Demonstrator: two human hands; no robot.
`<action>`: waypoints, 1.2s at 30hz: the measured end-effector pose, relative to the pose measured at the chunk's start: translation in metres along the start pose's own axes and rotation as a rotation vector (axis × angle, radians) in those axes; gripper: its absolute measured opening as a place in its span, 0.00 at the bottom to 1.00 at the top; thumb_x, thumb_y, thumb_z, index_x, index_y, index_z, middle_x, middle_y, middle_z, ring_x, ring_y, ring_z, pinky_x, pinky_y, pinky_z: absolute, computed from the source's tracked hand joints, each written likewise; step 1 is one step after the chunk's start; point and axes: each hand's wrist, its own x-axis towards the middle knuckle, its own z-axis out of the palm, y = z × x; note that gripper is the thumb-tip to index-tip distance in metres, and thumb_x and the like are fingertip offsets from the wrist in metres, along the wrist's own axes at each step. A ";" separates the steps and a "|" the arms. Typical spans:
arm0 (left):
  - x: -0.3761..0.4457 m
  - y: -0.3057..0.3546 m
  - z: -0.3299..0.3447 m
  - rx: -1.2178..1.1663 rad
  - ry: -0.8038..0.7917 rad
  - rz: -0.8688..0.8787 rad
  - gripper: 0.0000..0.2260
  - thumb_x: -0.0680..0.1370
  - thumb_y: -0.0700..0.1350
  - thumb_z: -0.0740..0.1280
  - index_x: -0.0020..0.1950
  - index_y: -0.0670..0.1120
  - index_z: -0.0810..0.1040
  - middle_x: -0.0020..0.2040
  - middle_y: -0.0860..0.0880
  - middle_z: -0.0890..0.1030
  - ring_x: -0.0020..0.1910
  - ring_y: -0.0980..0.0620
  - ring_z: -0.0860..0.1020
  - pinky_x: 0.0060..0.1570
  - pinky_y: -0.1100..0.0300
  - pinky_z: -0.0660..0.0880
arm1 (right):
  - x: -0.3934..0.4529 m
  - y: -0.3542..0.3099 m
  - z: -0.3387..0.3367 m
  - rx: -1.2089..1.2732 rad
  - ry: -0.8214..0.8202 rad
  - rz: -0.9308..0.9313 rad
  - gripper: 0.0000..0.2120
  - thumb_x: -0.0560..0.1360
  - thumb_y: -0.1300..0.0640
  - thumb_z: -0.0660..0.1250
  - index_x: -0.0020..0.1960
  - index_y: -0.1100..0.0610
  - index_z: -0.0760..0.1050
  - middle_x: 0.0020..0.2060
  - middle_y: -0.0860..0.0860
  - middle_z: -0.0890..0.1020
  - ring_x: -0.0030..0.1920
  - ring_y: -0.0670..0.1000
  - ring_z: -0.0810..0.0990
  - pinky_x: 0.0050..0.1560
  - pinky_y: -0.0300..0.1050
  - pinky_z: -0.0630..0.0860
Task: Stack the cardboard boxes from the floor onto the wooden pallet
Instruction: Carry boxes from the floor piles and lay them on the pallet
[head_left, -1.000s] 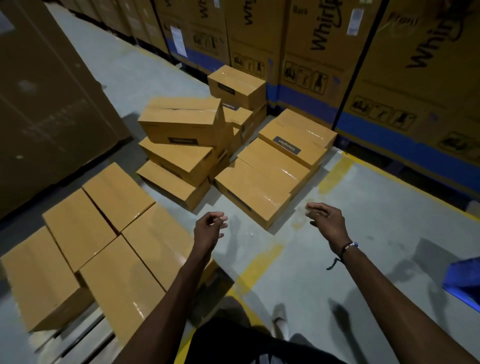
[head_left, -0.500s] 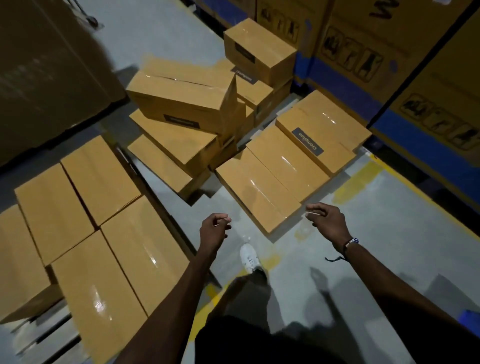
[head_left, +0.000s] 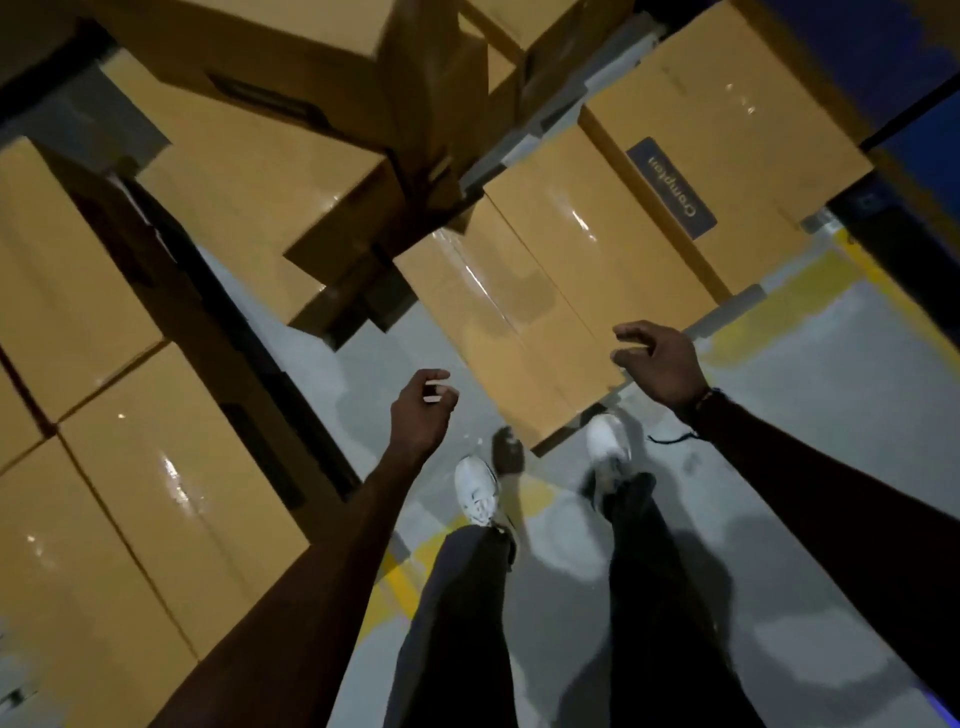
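Both arms reach forward and down over the grey concrete floor (head_left: 831, 415), and neither hand has hold of anything. The left hand (head_left: 418, 415) hangs above bare floor with its fingers loosely curled toward the thumb, nothing between them. The right hand (head_left: 657, 364) hovers over the near right corner of the nearest floor box (head_left: 509, 332), fingers spread and bent like a claw – whether the fingertips touch the cardboard cannot be told. That box is the closest of three flat cardboard boxes lying side by side on the floor; just beyond it is the middle box (head_left: 587, 234), and farthest sits the labelled box (head_left: 727, 130), which carries a dark label (head_left: 672, 187) reading "Crompton". To the left of this row a jumbled pile of boxes (head_left: 260, 171) leans in overlapping layers, the upper ones tilted. At far left, the stacked boxes (head_left: 171, 467) sit packed edge to edge in a flat layer, their glossy tape catching the light – the pallet beneath them is all but hidden, only a pale scrap shows at the bottom left corner. Below the hands, two white shoes show: the left shoe (head_left: 475, 491) on a yellow floor line (head_left: 410, 566), the right shoe (head_left: 605, 441) touching or just beside the near end of the nearest floor box. Dark trousers (head_left: 649, 597) fill the lower middle, and a dark wristband (head_left: 701, 410) with a trailing cord circles the right wrist.
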 end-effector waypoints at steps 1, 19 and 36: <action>0.017 -0.010 0.013 0.015 0.000 -0.009 0.09 0.82 0.46 0.70 0.62 0.52 0.80 0.51 0.49 0.84 0.48 0.51 0.84 0.49 0.49 0.82 | 0.022 0.013 0.006 -0.018 -0.017 0.001 0.18 0.79 0.62 0.71 0.68 0.57 0.78 0.66 0.52 0.80 0.60 0.49 0.79 0.63 0.51 0.78; 0.249 -0.128 0.167 0.252 -0.038 -0.074 0.56 0.71 0.58 0.81 0.85 0.47 0.45 0.80 0.34 0.59 0.76 0.31 0.62 0.70 0.39 0.69 | 0.281 0.150 0.111 -0.161 -0.103 -0.191 0.28 0.76 0.61 0.74 0.75 0.58 0.71 0.69 0.54 0.78 0.70 0.51 0.76 0.68 0.36 0.70; 0.247 -0.165 0.163 0.216 0.042 0.030 0.60 0.67 0.61 0.81 0.85 0.41 0.48 0.83 0.40 0.57 0.79 0.37 0.60 0.70 0.49 0.63 | 0.313 0.131 0.150 -0.217 -0.178 -0.125 0.34 0.78 0.51 0.73 0.80 0.56 0.64 0.72 0.57 0.75 0.72 0.57 0.73 0.69 0.46 0.71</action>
